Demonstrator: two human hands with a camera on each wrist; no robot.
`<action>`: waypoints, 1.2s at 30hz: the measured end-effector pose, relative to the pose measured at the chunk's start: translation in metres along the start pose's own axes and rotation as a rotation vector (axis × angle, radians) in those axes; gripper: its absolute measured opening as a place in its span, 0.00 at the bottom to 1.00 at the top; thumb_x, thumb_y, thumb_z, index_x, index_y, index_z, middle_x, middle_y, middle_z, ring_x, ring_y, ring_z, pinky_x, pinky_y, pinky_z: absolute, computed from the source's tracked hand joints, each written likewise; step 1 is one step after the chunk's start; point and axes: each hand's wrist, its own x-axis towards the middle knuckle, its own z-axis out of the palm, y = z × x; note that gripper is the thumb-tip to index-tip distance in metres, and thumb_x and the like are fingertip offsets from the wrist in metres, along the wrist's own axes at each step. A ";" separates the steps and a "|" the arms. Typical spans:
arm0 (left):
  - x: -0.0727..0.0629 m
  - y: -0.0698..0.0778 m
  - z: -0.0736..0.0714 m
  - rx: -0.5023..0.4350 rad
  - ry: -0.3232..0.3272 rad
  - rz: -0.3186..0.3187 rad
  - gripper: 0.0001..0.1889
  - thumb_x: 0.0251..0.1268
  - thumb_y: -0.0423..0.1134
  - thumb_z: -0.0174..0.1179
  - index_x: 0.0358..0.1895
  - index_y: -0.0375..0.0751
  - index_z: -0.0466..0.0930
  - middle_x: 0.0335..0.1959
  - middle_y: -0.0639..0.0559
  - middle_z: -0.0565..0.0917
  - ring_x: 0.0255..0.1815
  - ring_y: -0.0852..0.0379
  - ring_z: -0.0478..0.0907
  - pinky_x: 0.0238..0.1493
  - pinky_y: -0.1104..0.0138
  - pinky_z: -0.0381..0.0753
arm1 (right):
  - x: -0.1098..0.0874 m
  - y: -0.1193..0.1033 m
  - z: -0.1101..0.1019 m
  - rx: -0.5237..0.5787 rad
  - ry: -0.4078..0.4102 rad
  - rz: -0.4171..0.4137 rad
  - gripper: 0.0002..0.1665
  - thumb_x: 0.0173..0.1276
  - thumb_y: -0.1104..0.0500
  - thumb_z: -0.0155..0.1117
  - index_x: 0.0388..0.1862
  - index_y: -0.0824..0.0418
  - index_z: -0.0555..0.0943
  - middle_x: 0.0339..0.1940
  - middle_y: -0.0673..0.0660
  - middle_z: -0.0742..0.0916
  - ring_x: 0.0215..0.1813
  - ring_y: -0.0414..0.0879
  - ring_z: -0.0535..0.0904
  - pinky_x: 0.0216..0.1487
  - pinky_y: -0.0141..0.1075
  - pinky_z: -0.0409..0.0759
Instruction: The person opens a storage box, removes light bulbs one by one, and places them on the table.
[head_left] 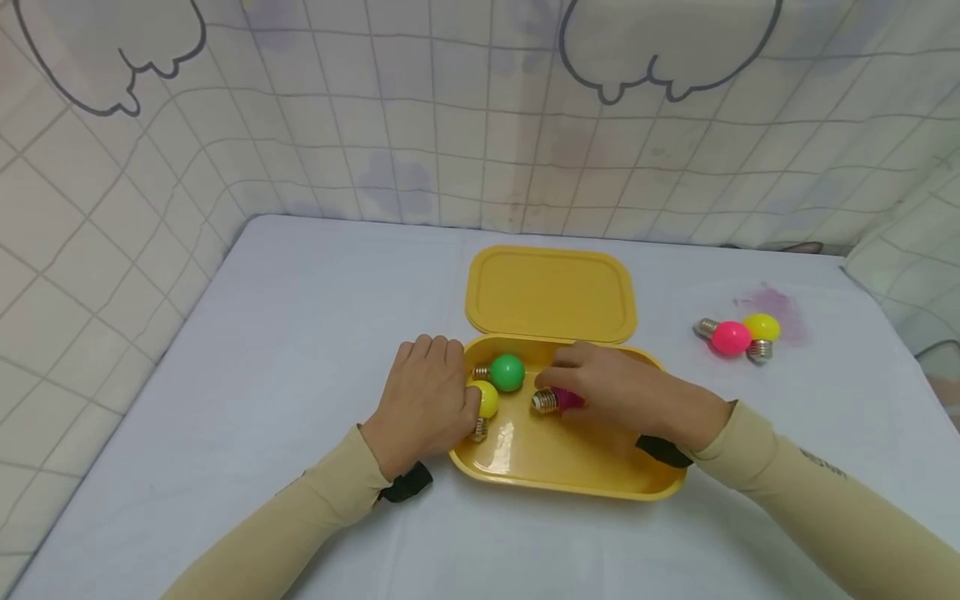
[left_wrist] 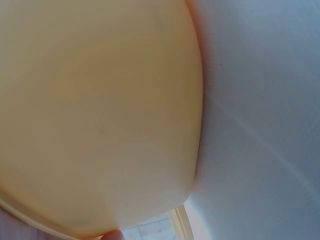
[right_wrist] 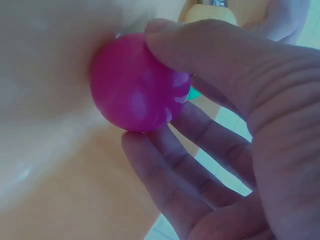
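Observation:
A shallow yellow plastic box [head_left: 555,467] lies in front of me. My left hand [head_left: 429,392] grips its left rim. In the left wrist view the box's outer wall [left_wrist: 110,115] fills much of the frame, with a fingertip [left_wrist: 114,235] at the rim. My right hand [head_left: 626,387] reaches into the box and pinches a magenta light bulb [right_wrist: 135,85] between thumb and fingers, its metal screw base [head_left: 545,402] pointing left. Inside the box by my left hand lie a green bulb [head_left: 507,372] and a yellow bulb [head_left: 488,400], the yellow one partly hidden by that hand.
Behind the box a flat yellow lid [head_left: 551,293] lies on the white-covered table [head_left: 322,300]. To the right, a pink bulb [head_left: 731,338] and another yellow bulb [head_left: 762,327] lie side by side. A gridded cloth [head_left: 465,108] hangs along the back.

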 end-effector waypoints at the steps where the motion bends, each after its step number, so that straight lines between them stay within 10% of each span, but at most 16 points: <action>1: 0.000 0.000 0.000 0.000 0.005 0.002 0.11 0.65 0.43 0.50 0.30 0.40 0.65 0.25 0.50 0.65 0.31 0.51 0.60 0.37 0.62 0.58 | -0.001 0.000 0.000 0.001 0.003 0.003 0.21 0.58 0.56 0.80 0.52 0.51 0.87 0.43 0.49 0.84 0.44 0.42 0.77 0.48 0.35 0.83; 36: -0.001 -0.001 0.002 0.014 0.048 0.024 0.12 0.64 0.43 0.50 0.28 0.40 0.64 0.24 0.50 0.64 0.30 0.51 0.60 0.36 0.62 0.56 | -0.026 0.003 -0.027 0.240 0.029 0.130 0.21 0.63 0.55 0.77 0.55 0.49 0.85 0.47 0.45 0.87 0.44 0.36 0.81 0.49 0.34 0.87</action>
